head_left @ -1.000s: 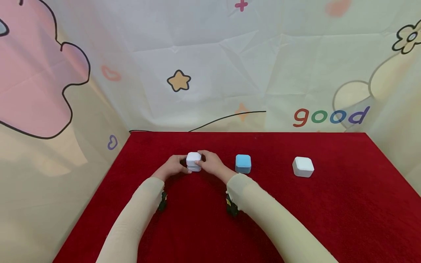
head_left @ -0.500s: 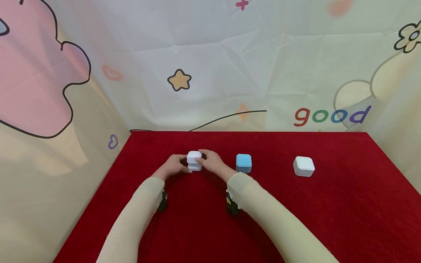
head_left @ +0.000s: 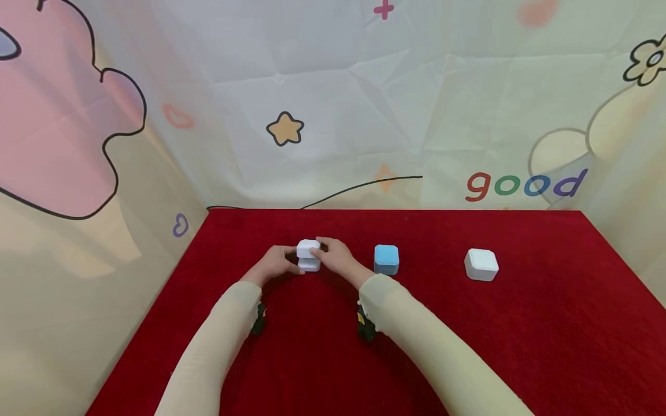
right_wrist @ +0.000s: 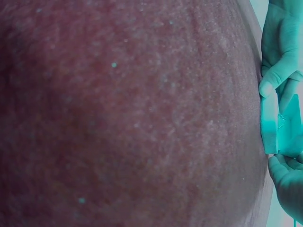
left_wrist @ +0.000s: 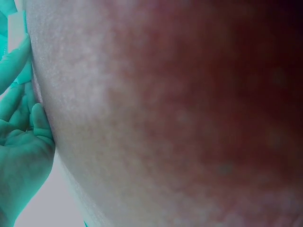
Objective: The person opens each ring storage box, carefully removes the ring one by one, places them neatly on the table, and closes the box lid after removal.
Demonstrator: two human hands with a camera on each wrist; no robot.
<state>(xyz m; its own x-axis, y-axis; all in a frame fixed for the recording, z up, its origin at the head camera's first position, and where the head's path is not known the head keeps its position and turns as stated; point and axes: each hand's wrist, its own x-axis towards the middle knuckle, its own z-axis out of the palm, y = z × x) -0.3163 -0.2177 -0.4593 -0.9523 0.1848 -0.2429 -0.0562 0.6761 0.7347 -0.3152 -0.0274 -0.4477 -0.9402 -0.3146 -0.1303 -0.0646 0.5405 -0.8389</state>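
Left of the blue box (head_left: 386, 260), the lid (head_left: 306, 247) of my white box (head_left: 309, 254) now stands further off its base (head_left: 309, 266), right hand's (head_left: 336, 257) fingers pinching the lid, left hand's (head_left: 273, 263) clamped on the base, so opening looks under way.

soft, even brightness in the head view, but dim, blurry, teal-edged wrist views
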